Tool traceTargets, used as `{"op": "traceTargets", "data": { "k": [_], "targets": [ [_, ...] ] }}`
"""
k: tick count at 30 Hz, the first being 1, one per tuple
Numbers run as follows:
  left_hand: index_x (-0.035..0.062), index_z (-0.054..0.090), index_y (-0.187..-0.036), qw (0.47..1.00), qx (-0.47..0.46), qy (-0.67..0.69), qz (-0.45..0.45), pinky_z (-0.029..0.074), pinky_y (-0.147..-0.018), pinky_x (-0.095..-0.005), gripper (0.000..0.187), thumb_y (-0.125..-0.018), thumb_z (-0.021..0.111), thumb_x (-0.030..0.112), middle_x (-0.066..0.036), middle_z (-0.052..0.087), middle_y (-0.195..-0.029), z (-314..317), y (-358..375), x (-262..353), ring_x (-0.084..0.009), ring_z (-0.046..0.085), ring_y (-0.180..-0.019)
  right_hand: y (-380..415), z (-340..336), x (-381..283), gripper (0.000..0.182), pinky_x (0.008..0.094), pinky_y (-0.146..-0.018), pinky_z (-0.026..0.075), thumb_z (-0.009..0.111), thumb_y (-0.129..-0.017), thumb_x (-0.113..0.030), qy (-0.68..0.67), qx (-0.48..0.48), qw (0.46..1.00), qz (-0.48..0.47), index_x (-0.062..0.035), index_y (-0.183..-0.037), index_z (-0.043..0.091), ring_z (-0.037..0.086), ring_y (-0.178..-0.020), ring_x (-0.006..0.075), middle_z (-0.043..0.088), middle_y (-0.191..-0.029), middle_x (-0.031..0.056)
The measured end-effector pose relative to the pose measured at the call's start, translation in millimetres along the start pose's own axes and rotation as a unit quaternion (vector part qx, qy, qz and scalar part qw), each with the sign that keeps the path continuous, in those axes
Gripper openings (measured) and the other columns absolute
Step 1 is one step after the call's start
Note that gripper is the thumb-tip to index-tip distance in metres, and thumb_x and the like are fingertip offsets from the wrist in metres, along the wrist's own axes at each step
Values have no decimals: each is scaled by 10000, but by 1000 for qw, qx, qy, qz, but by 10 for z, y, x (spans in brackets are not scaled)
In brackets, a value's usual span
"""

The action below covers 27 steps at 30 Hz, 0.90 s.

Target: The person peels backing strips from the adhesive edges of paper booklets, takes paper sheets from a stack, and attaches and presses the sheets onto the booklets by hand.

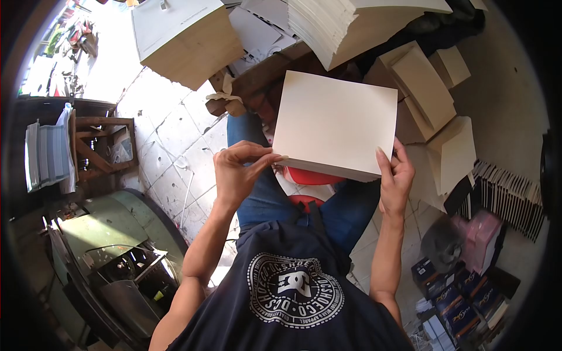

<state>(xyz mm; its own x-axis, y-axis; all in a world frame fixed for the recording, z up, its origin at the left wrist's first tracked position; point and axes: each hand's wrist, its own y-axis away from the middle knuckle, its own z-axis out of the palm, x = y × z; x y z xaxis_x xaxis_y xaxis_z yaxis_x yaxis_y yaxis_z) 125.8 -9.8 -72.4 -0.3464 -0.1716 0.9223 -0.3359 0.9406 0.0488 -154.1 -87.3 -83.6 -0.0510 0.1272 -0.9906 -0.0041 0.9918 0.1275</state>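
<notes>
A thick stack of cream paper sheets [336, 120] is held level above my lap, its blank top sheet facing up and its layered near edge showing. My left hand [239, 169] pinches the near left corner between thumb and fingers. At the near right corner, my right hand [397, 180] grips the stack, the thumb along the side and over the edge, with some fingers hidden beneath. Beyond the stack runs a wooden bench edge [263, 80], partly covered by it.
Tall paper stacks [187, 50] stand ahead, and more cream stacks [424, 88] lean at the right. A green machine [120, 225] is at the lower left, near a wooden stand [105, 149]. Dark-edged books [509, 196] and blue boxes [459, 310] sit at the right.
</notes>
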Motion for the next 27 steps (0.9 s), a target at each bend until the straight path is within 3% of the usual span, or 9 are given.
{"op": "traceTargets", "data": {
  "k": [4,7,11,14,15,17,18,21,27],
  "targets": [
    [-13,762,-855,998,-20,55,-24,504,-621,-207,130,-802,820,91,-51,707,-776,-16,-19,-12,-76,629,-659,3,-22,25,432,224,-842,483,635,-954,-65,7,-4,1000,-2,92,-1334,505,656,-901,95,731,-1029,145],
    [-10,760,-845,977,-23,49,-207,477,-584,-204,190,-830,812,173,-61,694,-734,-27,-33,235,-77,598,-602,0,-15,24,447,214,-827,481,639,-952,-68,13,-1,1000,-6,91,-1345,497,650,-879,82,736,-1012,137],
    [-43,744,-857,974,9,98,-203,473,-571,-205,248,-853,790,201,-92,692,-730,32,-3,186,-94,606,-588,-2,-5,27,333,194,-780,468,656,-944,-80,21,11,999,-22,82,-1227,586,631,-834,54,742,-926,104],
    [-80,726,-896,969,17,142,-203,489,-574,-217,244,-863,772,157,-110,695,-754,56,16,112,-109,624,-599,13,-94,49,179,185,-743,452,672,-937,-88,51,4,999,-4,65,-1027,644,607,-793,29,731,-848,69],
    [-77,726,-896,967,23,151,-205,496,-580,-219,238,-865,770,155,-103,693,-754,66,23,107,-112,628,-602,25,-56,-7,176,224,-715,440,712,-907,-116,50,34,998,3,19,-830,628,578,-741,53,674,-731,27],
    [-71,726,-886,967,27,152,-204,502,-578,-221,232,-863,772,155,-93,688,-741,74,28,96,-112,629,-597,3,-158,-8,236,280,-717,434,751,-870,-155,250,44,965,-62,6,-769,611,545,-715,126,602,-679,34],
    [-61,726,-871,968,30,152,-196,501,-569,-220,221,-862,774,154,-87,684,-732,85,35,67,-111,626,-586,-16,-144,17,295,318,-724,424,778,-839,-186,214,60,971,-86,8,-725,587,517,-723,195,543,-700,63],
    [-48,725,-859,968,33,156,-195,494,-559,-214,224,-861,780,169,-73,664,-695,95,36,81,-111,622,-575,-39,-167,71,316,325,-745,429,778,-843,-201,216,46,967,-125,21,-728,583,536,-776,208,564,-821,88],
    [-47,724,-853,970,33,152,-189,494,-563,-224,251,-865,781,196,-70,651,-678,103,35,56,-114,614,-574,-27,-148,39,339,330,-749,433,783,-838,-228,215,47,970,-105,18,-723,579,538,-780,212,559,-830,92]
  ]
}}
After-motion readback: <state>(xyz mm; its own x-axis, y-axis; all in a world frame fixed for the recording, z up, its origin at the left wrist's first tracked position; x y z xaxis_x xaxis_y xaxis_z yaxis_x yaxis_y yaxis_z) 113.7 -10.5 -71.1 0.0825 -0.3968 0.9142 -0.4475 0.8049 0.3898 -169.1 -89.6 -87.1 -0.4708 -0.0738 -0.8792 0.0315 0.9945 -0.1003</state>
